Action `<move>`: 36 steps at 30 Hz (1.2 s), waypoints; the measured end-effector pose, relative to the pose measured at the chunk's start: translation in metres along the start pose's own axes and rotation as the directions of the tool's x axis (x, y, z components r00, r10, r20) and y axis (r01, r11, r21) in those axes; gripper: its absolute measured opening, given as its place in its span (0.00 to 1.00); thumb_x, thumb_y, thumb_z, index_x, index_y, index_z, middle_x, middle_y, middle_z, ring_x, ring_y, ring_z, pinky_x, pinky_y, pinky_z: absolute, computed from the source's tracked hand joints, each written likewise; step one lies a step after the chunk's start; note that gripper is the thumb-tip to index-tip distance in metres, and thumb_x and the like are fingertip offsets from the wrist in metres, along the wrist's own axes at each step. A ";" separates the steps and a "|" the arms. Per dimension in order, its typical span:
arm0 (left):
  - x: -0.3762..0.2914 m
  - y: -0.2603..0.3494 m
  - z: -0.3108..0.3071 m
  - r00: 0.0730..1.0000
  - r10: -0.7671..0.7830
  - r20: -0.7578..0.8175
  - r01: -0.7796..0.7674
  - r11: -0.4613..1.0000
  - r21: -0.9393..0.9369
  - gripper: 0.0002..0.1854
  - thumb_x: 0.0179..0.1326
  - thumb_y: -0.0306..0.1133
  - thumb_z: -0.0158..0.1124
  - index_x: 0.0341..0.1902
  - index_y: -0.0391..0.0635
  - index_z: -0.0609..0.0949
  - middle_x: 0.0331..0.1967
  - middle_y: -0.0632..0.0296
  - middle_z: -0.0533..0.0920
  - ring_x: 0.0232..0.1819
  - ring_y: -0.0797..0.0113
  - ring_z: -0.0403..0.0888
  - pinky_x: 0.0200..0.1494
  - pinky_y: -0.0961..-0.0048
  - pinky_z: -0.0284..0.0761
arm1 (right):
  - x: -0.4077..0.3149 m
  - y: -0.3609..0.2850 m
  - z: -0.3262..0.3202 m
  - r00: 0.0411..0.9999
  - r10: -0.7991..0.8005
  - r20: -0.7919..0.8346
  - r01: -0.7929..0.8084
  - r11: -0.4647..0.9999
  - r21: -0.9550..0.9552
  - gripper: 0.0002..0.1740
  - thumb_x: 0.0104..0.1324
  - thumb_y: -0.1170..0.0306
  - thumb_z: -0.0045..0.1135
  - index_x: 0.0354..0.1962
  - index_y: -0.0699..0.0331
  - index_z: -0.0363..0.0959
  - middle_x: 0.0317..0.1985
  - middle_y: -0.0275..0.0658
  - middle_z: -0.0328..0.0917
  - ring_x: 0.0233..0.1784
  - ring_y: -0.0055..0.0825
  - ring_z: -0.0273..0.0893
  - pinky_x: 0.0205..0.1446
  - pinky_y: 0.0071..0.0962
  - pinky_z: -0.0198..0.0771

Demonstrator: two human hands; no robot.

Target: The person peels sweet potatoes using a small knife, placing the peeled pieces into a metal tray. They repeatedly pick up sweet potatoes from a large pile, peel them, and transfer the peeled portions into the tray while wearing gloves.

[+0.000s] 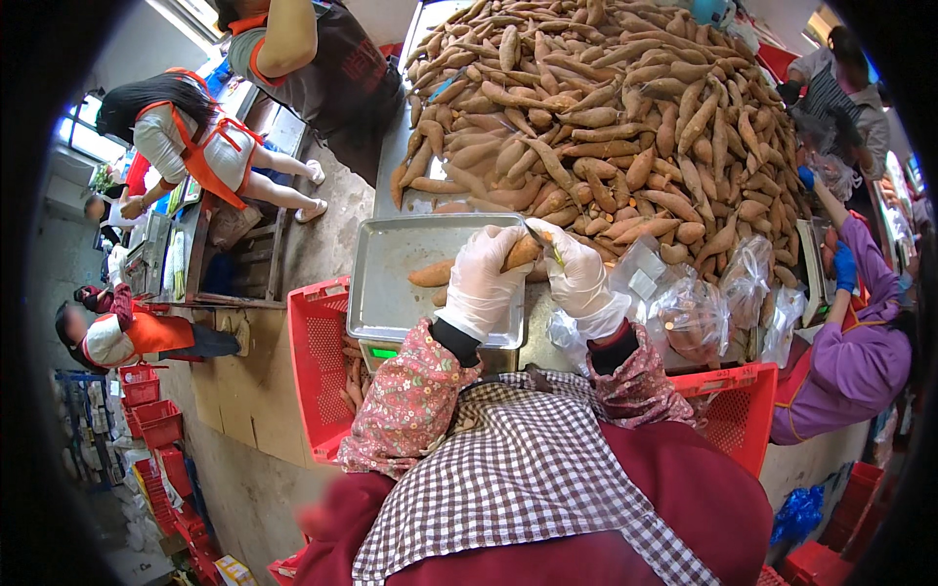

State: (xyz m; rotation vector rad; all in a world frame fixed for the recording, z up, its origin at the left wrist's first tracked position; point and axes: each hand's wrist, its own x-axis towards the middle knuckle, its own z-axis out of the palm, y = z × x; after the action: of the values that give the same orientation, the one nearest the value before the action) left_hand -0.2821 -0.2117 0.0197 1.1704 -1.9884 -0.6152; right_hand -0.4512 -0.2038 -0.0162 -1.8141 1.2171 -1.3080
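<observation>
In a thin white glove, my left hand (478,282) grips a sweet potato (522,253) above the metal tray (388,242) of a digital scale (383,354) with a lit green display. My right hand (582,278), gloved the same way, holds a small knife (541,234) at the root's right end. Its dark blade and a bit of yellow-green show; the rest is hidden by my fingers. Another sweet potato (431,274) lies in the tray, partly behind my left hand. Past the tray's far edge spreads a large heap of sweet potatoes (586,132).
Clear plastic bags (692,315), some holding sweet potatoes, lie right of my right hand. Red plastic crates (319,381) stand at both sides of me. A co-worker in purple sleeves (850,366) works at the right with blue gloves; other people stand left and far right.
</observation>
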 end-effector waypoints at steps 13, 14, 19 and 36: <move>0.009 -0.040 -0.012 0.699 -0.527 0.484 0.206 -0.499 -0.842 0.20 0.69 0.33 0.57 0.60 0.38 0.70 0.59 0.52 0.74 0.64 0.55 0.72 0.64 0.53 0.70 | -0.020 0.050 -0.010 0.909 0.390 -0.144 -0.380 0.920 0.094 0.17 0.75 0.73 0.44 0.58 0.63 0.72 0.24 0.27 0.75 0.25 0.12 0.69 0.29 0.15 0.65; 0.002 -0.060 -0.003 0.700 -0.540 0.468 0.171 -0.509 -0.843 0.24 0.70 0.32 0.55 0.65 0.32 0.66 0.65 0.45 0.71 0.67 0.49 0.68 0.71 0.48 0.62 | -0.018 0.033 -0.004 0.936 0.331 -0.118 -0.317 0.941 0.120 0.19 0.73 0.75 0.45 0.59 0.63 0.71 0.25 0.28 0.75 0.26 0.14 0.70 0.32 0.16 0.67; 0.009 -0.036 0.009 0.567 -0.589 0.575 -0.014 -0.706 -0.709 0.23 0.73 0.32 0.52 0.65 0.32 0.66 0.64 0.43 0.71 0.66 0.48 0.69 0.72 0.51 0.62 | -0.009 0.006 0.024 0.996 -0.009 -0.085 0.005 0.999 -0.041 0.27 0.64 0.84 0.48 0.61 0.65 0.68 0.53 0.44 0.79 0.51 0.28 0.81 0.53 0.27 0.76; 0.003 -0.023 -0.017 0.652 -0.469 0.596 -0.121 -0.840 -0.529 0.16 0.69 0.31 0.54 0.51 0.29 0.70 0.45 0.49 0.74 0.47 0.56 0.76 0.48 0.66 0.83 | -0.025 0.110 -0.003 0.841 0.535 -0.085 -0.538 0.843 -0.014 0.18 0.70 0.71 0.49 0.57 0.64 0.71 0.39 0.50 0.82 0.36 0.37 0.82 0.43 0.33 0.75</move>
State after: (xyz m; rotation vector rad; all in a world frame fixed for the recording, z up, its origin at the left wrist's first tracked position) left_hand -0.2576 -0.2259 0.0143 0.2774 0.6467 -1.9157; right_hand -0.4930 -0.2257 -0.1183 -1.3024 1.6514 -1.0353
